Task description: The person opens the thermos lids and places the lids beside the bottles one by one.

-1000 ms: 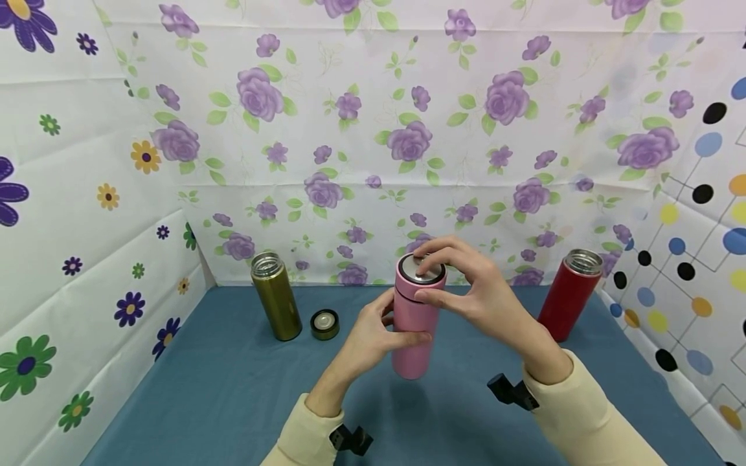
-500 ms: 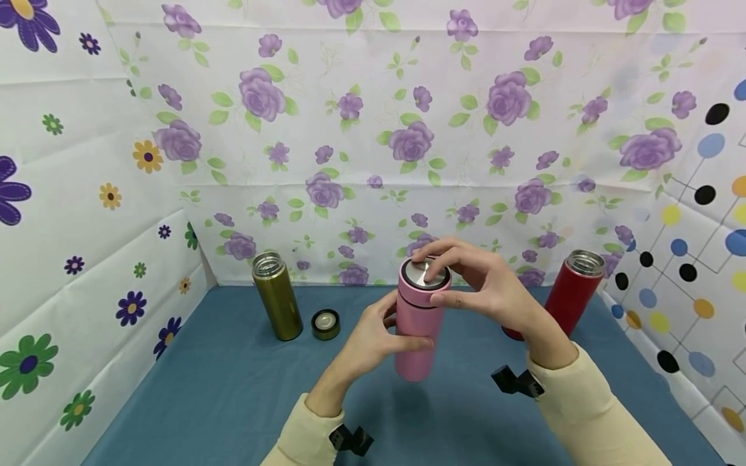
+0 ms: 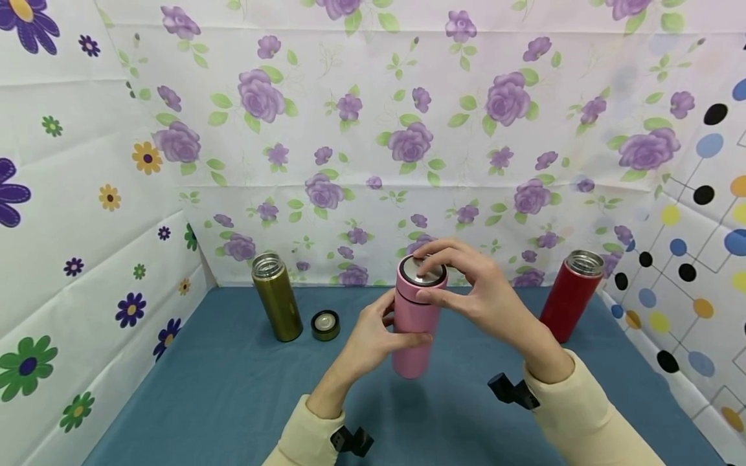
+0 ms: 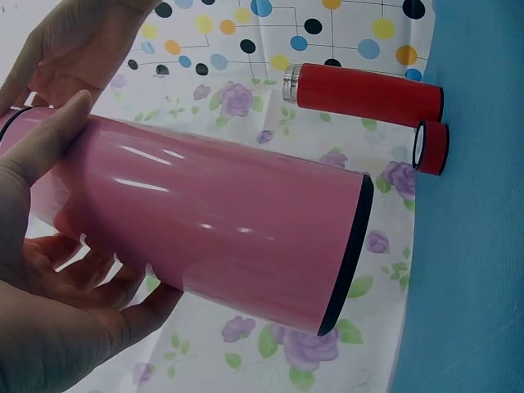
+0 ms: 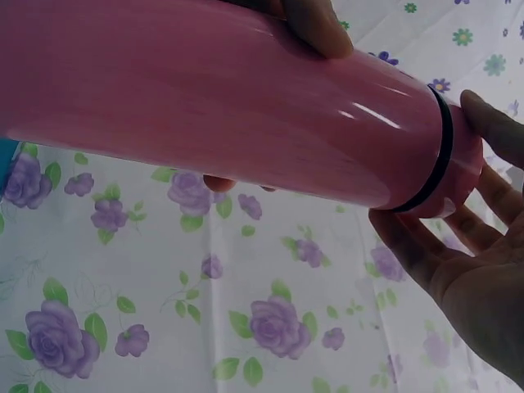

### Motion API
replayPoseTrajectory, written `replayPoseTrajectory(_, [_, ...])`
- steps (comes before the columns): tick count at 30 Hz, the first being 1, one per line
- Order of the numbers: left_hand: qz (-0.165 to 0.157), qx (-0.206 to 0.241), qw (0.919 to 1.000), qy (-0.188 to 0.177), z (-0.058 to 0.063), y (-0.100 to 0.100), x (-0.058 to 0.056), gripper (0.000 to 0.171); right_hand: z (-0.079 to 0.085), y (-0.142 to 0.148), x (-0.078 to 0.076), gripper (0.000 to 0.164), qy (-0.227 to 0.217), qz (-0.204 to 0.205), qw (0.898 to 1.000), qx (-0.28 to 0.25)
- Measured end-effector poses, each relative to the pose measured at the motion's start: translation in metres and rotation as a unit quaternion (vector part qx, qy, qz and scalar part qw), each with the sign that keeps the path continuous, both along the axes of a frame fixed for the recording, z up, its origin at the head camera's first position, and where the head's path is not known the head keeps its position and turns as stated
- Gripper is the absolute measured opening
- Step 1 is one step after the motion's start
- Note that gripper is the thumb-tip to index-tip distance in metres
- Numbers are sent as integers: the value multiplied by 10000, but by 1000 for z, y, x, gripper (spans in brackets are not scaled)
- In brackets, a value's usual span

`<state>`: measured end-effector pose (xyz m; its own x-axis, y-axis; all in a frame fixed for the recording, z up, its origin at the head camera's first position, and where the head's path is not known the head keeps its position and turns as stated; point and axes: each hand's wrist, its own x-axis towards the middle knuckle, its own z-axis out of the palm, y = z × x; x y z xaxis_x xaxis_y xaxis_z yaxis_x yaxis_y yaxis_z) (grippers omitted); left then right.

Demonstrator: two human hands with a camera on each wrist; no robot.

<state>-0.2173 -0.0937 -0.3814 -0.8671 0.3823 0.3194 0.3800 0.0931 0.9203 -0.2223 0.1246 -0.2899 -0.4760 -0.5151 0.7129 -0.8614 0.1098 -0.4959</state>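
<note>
A pink thermos point(image 3: 415, 327) is held up over the table, slightly tilted. My left hand point(image 3: 373, 330) grips its body, thumb across the near side and fingers curled behind. On top sits the lid point(image 3: 406, 289), pink-sided with a silver disc in a black ring. My right hand point(image 3: 486, 294) holds this lid, thumb against its side and fingertips on the top. A dark seam point(image 5: 438, 151) separates lid and body in the right wrist view. The thermos's black-edged base point(image 4: 348, 254) faces right in the left wrist view.
An uncapped olive-green thermos point(image 3: 276, 301) stands at the back left, its lid point(image 3: 325, 324) beside it. An uncapped red thermos point(image 3: 571, 298) stands at the back right; its red lid point(image 4: 431, 147) is hidden in the head view. A flowered cloth point(image 3: 373, 129) hangs behind the blue table point(image 3: 233, 395).
Half a second ago the thermos and right hand were slightly farther right and lower, with the red lid showing behind the wrist. They have moved back left; the left hand keeps its grip.
</note>
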Motion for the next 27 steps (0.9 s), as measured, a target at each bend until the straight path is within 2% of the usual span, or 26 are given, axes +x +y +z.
replayPoseTrajectory(3, [-112, -9, 9999, -8, 0, -1, -1, 66, 3, 6, -3, 31, -312, 428, 9985, 121])
replayPoseTrajectory(7, [-381, 22, 9992, -102, 2, -1, -1, 66, 10, 14, -10, 27, -783, 1188, 9896, 225])
replayPoseTrajectory(11, [-537, 96, 9984, -122, 3, -1, -1, 67, 14, 16, -12, 25, -950, 1461, 9843, 284])
replayPoseTrajectory(20, [-420, 104, 9990, -83, 2, -1, -1, 67, 13, 16, -10, 26, -896, 1256, 9875, 334])
replayPoseTrajectory(22, [-366, 110, 9992, -86, 1, -1, -1, 66, 12, 14, -6, 27, -751, 1031, 9913, 322])
replayPoseTrajectory(27, [-106, 60, 9999, -68, 0, -1, 0, 66, 6, 3, 2, 35, 27, 22, 9992, 388])
